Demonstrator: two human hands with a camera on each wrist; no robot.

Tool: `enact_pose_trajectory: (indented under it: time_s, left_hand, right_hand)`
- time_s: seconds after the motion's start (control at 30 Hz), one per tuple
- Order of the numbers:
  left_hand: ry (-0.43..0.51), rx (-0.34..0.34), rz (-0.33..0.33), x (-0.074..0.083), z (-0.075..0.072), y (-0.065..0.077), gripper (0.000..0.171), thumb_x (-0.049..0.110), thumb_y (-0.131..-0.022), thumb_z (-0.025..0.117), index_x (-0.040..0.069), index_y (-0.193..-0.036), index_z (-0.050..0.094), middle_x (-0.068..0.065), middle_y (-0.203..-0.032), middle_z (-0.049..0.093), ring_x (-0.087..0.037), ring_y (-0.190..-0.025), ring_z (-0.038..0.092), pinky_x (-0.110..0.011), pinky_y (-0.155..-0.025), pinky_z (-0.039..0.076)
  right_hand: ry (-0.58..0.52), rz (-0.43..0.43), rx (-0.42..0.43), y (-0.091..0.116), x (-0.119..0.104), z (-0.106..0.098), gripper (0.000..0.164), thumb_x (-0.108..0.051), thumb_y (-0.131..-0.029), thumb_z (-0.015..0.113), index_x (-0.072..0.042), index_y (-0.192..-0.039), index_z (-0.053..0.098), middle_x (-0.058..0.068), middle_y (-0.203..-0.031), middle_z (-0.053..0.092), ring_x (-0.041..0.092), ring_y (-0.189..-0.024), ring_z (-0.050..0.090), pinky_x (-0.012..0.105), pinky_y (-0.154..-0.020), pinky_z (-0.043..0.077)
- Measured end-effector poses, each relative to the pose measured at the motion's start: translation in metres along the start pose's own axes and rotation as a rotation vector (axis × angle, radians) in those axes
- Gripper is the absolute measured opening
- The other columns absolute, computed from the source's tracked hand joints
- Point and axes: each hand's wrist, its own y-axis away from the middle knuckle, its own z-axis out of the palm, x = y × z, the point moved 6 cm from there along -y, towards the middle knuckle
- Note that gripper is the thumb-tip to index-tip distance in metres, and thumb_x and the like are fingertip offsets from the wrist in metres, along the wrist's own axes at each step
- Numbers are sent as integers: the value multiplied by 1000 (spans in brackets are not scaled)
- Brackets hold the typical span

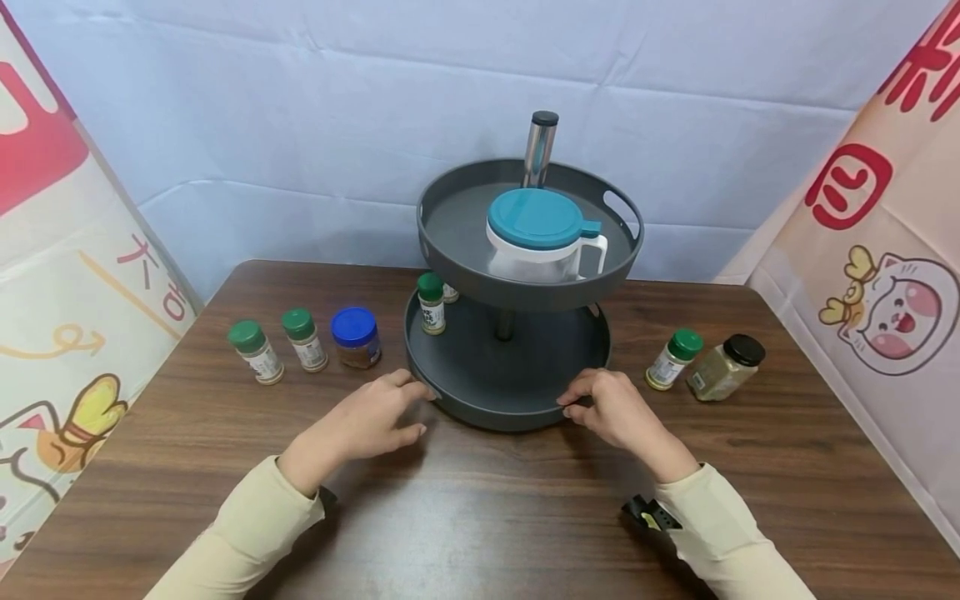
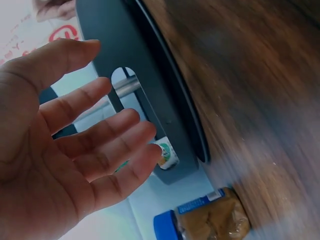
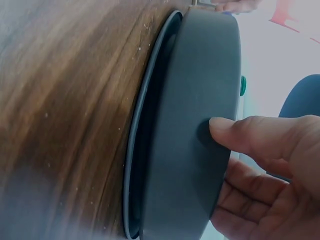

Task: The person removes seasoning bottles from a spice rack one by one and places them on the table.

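A dark grey two-tier round tray stand (image 1: 504, 408) stands on the table. My right hand (image 1: 611, 407) pinches the front right rim of its lower tray, thumb on the outer wall (image 3: 195, 90) and fingers over the inside. At the front left of that tray is my left hand (image 1: 375, 417), fingers loosely spread, fingertips by a cut-out handle slot in the left wrist view. A green-capped spice jar (image 1: 432, 304) sits at the left of the lower tray, with another partly hidden behind it. The upper tray holds a clear container with a teal lid (image 1: 534, 218) and white handle.
Left of the stand are two green-capped spice jars (image 1: 257, 353) (image 1: 306, 340) and a blue-lidded jar (image 1: 356, 337). To its right stand a green-capped jar (image 1: 672, 360) and a black-capped jar (image 1: 726, 368). A metal post (image 1: 539, 150) rises from the upper tray.
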Motion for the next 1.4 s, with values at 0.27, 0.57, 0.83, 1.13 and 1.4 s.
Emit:
enact_pose_trajectory:
  time_s: [0.27,0.57,0.83,1.13,1.4]
  left_hand:
    - [-9,-24,10,11,2,0,36,21,-76,69,8,-109,62,-7,-101,57,-13,-81,52,-35,-71,51]
    - [-7,-25,53,20,11,-4,35,19,-76,69,8,-108,61,-6,-102,57,-12,-75,48,-34,-66,50]
    - [-9,-38,29,22,12,-6,34,19,-77,69,9,-108,61,-6,-103,56,-14,-79,51,-36,-69,50]
    - [-5,-38,25,20,12,-5,34,20,-77,69,10,-108,62,-4,-101,56,-12,-77,49,-33,-68,50]
    - [-34,-22,-1,17,6,-3,35,22,-75,70,11,-108,62,-4,-100,57,-13,-78,52,-35,-66,52]
  right_hand:
    - [-30,-57,-37,0,10,-1,12,-4,-76,69,-13,-84,71,-1,-85,64,17,-82,57,40,-69,52]
    - [-56,-107,-16,3,26,-8,16,-1,-75,69,-14,-85,71,-2,-85,62,15,-82,55,38,-65,51]
    - [-62,-118,-12,2,31,-9,17,0,-74,70,-14,-84,70,-1,-86,62,17,-84,56,42,-69,51]
    - [-42,-58,-50,3,30,-7,14,-4,-75,69,-12,-87,70,5,-93,64,24,-92,55,47,-77,49]
    - [46,-47,-105,6,14,-8,30,-10,-77,69,-2,-105,65,29,-118,53,42,-110,44,59,-86,41]
